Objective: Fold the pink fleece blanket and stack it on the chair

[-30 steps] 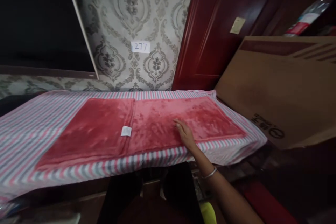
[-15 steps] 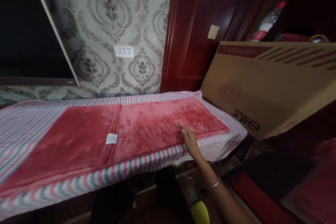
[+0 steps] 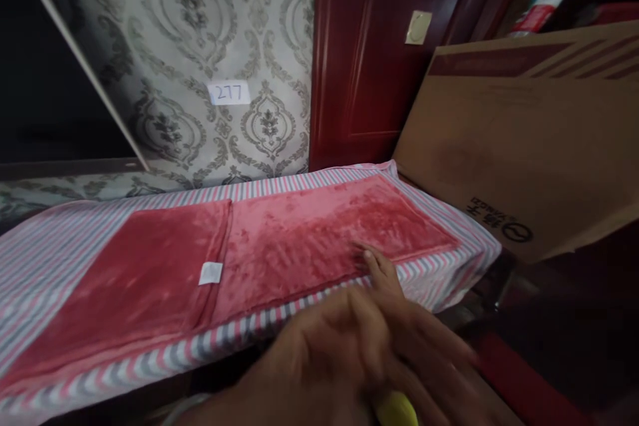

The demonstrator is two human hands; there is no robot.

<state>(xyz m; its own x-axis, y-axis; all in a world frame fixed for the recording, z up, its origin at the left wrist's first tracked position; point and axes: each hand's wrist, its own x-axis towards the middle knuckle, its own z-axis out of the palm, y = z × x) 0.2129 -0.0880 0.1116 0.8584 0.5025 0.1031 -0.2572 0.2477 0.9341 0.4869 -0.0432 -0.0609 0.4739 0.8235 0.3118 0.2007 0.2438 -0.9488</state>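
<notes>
A red plush blanket [image 3: 294, 246] lies spread over the striped cloth, with its left part folded over in a darker layer [image 3: 144, 273]. A small white label [image 3: 210, 273] shows at the fold's edge. My right hand [image 3: 383, 273] rests at the blanket's front edge, right of the middle, fingers stretched out on the plush and nothing in them. Close to the camera, my left hand [image 3: 344, 346] is large and blurred, raised in front of the right forearm. Its fingers look spread, with no object visible in them.
Under the blanket, a pink, grey and white striped cloth [image 3: 50, 279] covers the long table. A big cardboard box [image 3: 499, 126] stands at the right, a plastic bottle [image 3: 544, 3] behind it. A dark screen [image 3: 54, 86] is at the left, a red door [image 3: 364, 80] behind.
My left hand has come into view from below, crossing before the right forearm. My right hand stays at the blanket's front edge. The camera view has shifted slightly; the blanket looks unchanged.
</notes>
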